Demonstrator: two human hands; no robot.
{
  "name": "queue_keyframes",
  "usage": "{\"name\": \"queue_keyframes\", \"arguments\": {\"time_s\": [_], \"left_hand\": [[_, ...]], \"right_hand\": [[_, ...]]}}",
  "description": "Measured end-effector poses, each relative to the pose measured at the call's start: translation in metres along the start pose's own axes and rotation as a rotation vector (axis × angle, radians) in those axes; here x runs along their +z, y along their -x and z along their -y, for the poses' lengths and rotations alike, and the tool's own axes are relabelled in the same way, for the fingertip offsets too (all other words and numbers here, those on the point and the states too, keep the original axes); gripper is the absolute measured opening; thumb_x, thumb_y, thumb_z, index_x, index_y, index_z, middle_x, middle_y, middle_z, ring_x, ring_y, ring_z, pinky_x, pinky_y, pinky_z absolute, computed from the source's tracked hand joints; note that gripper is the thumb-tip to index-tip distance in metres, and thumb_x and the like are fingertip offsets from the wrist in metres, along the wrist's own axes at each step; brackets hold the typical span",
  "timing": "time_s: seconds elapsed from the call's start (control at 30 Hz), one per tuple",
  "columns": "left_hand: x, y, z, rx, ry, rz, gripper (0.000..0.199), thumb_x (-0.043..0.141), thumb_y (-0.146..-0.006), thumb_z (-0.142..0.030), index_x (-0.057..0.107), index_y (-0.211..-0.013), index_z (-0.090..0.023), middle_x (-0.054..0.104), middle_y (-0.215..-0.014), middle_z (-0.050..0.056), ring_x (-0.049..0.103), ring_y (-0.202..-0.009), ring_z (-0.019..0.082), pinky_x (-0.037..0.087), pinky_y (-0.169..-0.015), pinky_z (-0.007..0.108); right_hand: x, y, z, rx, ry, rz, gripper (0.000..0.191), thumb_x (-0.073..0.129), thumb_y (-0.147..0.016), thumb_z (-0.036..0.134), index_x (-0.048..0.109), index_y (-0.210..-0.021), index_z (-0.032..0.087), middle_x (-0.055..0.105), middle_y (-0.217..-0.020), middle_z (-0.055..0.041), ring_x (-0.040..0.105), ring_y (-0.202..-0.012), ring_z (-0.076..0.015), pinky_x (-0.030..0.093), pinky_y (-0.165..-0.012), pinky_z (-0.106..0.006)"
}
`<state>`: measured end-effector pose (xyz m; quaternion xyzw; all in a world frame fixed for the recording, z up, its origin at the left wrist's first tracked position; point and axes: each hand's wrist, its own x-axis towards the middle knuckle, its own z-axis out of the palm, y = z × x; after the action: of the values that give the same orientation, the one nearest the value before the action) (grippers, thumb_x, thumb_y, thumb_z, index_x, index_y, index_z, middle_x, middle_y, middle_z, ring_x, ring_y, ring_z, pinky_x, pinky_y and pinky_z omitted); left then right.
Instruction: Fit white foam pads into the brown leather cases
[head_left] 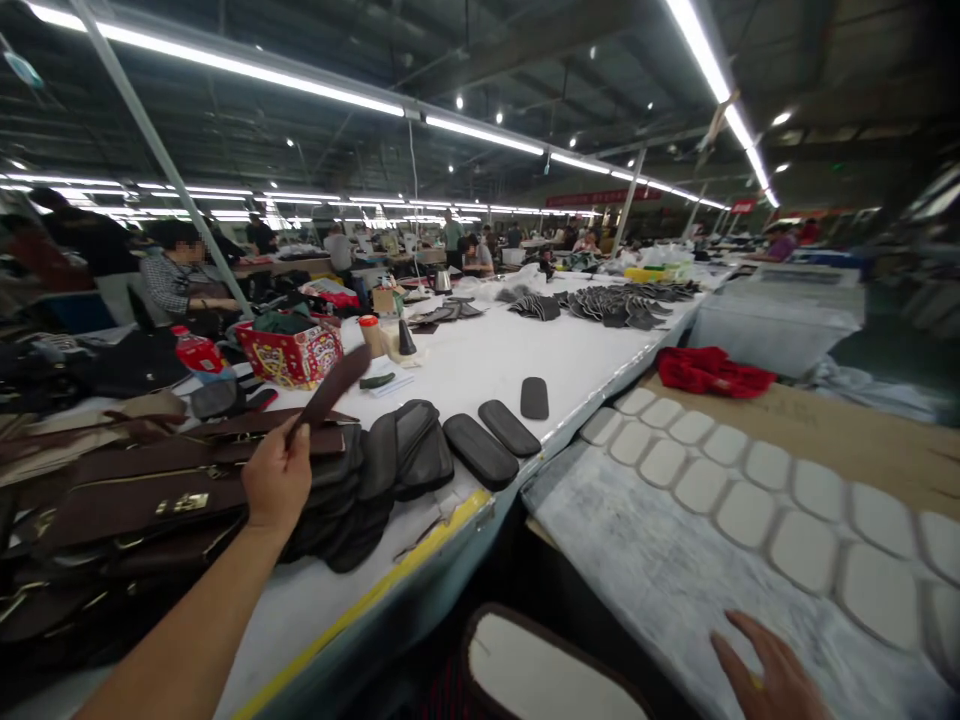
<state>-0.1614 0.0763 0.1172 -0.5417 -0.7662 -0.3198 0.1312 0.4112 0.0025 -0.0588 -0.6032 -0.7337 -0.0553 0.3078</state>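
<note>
My left hand (279, 476) is raised over the left table, closed on the end of a dark brown rounded leather piece (339, 383), which it holds tilted up. Brown leather handbags (142, 490) with gold clasps lie just beyond and left of that hand. Beside it is a pile of black padded pieces (409, 450). My right hand (772, 668) hovers at or over the grey marbled board (637, 560), thumb and fingers apart, holding nothing. Rows of pale oval pieces (746, 510) lie past it. Low in front of me is a pale oval panel with a brown rim (547, 672).
On the white table (465, 350) are single dark oval pads (534, 398), a red patterned box (289, 352), a red-capped bottle (199, 352) and heaps of dark pieces (615, 303). A red cloth (712, 372) and plastic bins (780, 312) stand right. A dark gap separates the tables.
</note>
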Motion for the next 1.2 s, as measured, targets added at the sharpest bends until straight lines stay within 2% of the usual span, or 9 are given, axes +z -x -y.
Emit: {"name": "queue_keyframes", "arguments": {"time_s": [0.03,0.1,0.2,0.3,0.4,0.47,0.57,0.8,1.2], "left_hand": [[-0.005,0.011,-0.011,0.026,0.045,0.003,0.048,0.026,-0.092,-0.040,0.041,-0.126,-0.010,0.056,-0.121,0.012,0.050,-0.113,0.025,0.038,-0.095,0.038],[-0.011,0.039,-0.037,0.186,0.213,0.215,0.040,0.042,-0.086,-0.042,0.053,-0.116,-0.017,0.064,-0.105,0.005,0.059,-0.097,0.020,0.044,-0.087,0.030],[-0.015,0.091,-0.076,0.471,0.580,0.838,0.024,0.052,-0.083,-0.033,0.064,-0.101,-0.024,0.068,-0.088,0.000,0.062,-0.079,0.016,0.047,-0.076,0.023],[-0.014,0.136,-0.097,0.418,0.818,1.277,0.024,0.048,-0.086,-0.029,0.064,-0.104,-0.029,0.068,-0.090,-0.001,0.062,-0.080,0.015,0.048,-0.075,0.023],[-0.003,0.170,-0.094,0.010,0.970,1.481,0.029,0.049,-0.085,-0.035,0.055,-0.113,-0.028,0.064,-0.091,0.000,0.059,-0.070,0.014,0.050,-0.061,0.023],[0.008,0.186,-0.087,-0.281,1.074,1.526,0.028,0.049,-0.085,-0.038,0.052,-0.110,-0.025,0.059,-0.085,0.000,0.056,-0.071,0.014,0.051,-0.060,0.024],[0.022,0.199,-0.079,-0.506,1.096,1.485,0.023,0.046,-0.086,-0.042,0.053,-0.091,-0.021,0.052,-0.075,-0.002,0.054,-0.073,0.013,0.052,-0.068,0.028],[0.048,0.192,-0.084,-0.310,0.673,1.366,0.036,0.045,-0.081,-0.052,0.054,-0.071,-0.018,0.052,-0.054,-0.003,0.052,-0.050,0.013,0.041,-0.047,0.021],[0.060,0.182,-0.085,-0.352,0.551,1.386,0.037,0.049,-0.076,-0.053,0.048,-0.061,-0.018,0.040,-0.044,-0.007,0.041,-0.040,0.010,0.030,-0.038,0.020]], "right_hand": [[-0.014,-0.004,0.024,0.054,-0.039,-0.052,0.031,0.040,-0.081,0.036,0.064,-0.088,0.018,0.061,-0.101,-0.0153,0.056,-0.098,-0.0323,0.047,-0.083,-0.050],[-0.042,-0.012,0.075,0.104,-0.017,-0.122,0.045,0.044,-0.084,0.040,0.046,-0.123,0.017,0.051,-0.121,-0.0142,0.049,-0.111,-0.0280,0.042,-0.092,-0.047],[-0.074,-0.024,0.144,-0.075,-0.211,-0.021,0.079,0.063,-0.075,0.040,0.022,-0.138,0.016,0.033,-0.138,-0.0168,0.034,-0.125,-0.0310,0.034,-0.100,-0.049],[-0.095,-0.030,0.182,-0.029,-0.461,0.559,0.095,0.074,-0.062,0.043,0.025,-0.139,0.017,0.041,-0.133,-0.0142,0.043,-0.118,-0.0299,0.039,-0.097,-0.040],[-0.099,-0.025,0.185,0.211,-0.712,1.073,0.055,0.069,-0.067,0.036,0.055,-0.118,0.020,0.063,-0.100,-0.0032,0.059,-0.090,-0.0214,0.047,-0.081,-0.028],[-0.092,-0.016,0.175,0.387,-0.829,1.184,0.030,0.063,-0.073,0.031,0.065,-0.100,0.018,0.064,-0.083,0.0004,0.059,-0.076,-0.0173,0.047,-0.071,-0.023],[-0.075,-0.003,0.157,0.628,-0.950,1.124,0.024,0.061,-0.074,0.030,0.065,-0.092,0.014,0.063,-0.078,0.0002,0.056,-0.068,-0.0139,0.044,-0.061,-0.020],[-0.047,-0.002,0.147,0.866,-0.888,0.842,0.043,0.054,-0.081,0.048,0.060,-0.103,0.012,0.054,-0.061,0.0002,0.043,-0.047,-0.0102,0.037,-0.042,-0.019],[-0.031,0.005,0.152,0.996,-0.789,0.843,0.049,0.051,-0.078,0.055,0.060,-0.102,0.014,0.055,-0.064,-0.0013,0.050,-0.053,-0.0145,0.040,-0.040,-0.020]]}}
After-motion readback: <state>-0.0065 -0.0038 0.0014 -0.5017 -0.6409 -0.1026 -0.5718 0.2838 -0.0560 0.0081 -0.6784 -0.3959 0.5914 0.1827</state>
